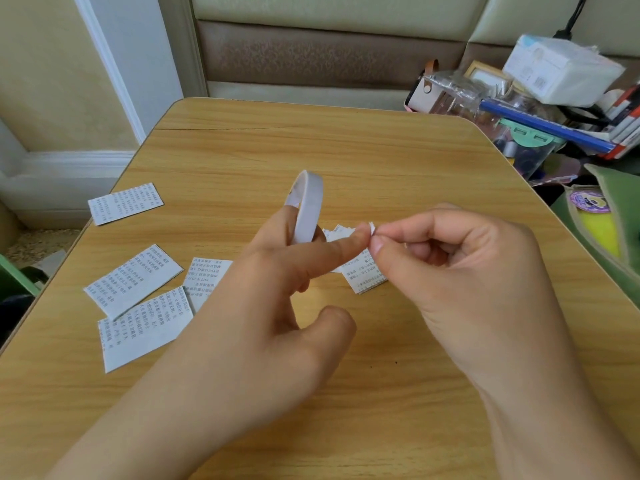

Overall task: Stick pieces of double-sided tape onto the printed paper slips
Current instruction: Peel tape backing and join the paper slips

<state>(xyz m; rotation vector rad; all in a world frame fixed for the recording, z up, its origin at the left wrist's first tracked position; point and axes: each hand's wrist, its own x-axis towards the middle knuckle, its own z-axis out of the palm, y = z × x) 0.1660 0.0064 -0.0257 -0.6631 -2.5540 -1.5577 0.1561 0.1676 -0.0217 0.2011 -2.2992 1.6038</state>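
A thin white roll of double-sided tape [308, 206] hangs around the fingers of my left hand [277, 306], held upright above the wooden table [346, 150]. My right hand [460, 268] pinches the loose end of the tape [370, 230] between thumb and forefinger, right at the tip of my left forefinger. A printed paper slip [363, 275] lies on the table just under the two hands, partly hidden by them. Several more printed slips lie to the left: one far left [125, 203], others nearer [133, 279], [145, 332], [204, 280].
Cluttered boxes, bags, a blue pen and a tissue pack [561, 69] are piled off the table's far right corner. A green pouch [609, 216] sits at the right edge. A padded bench back [329, 53] runs behind the table.
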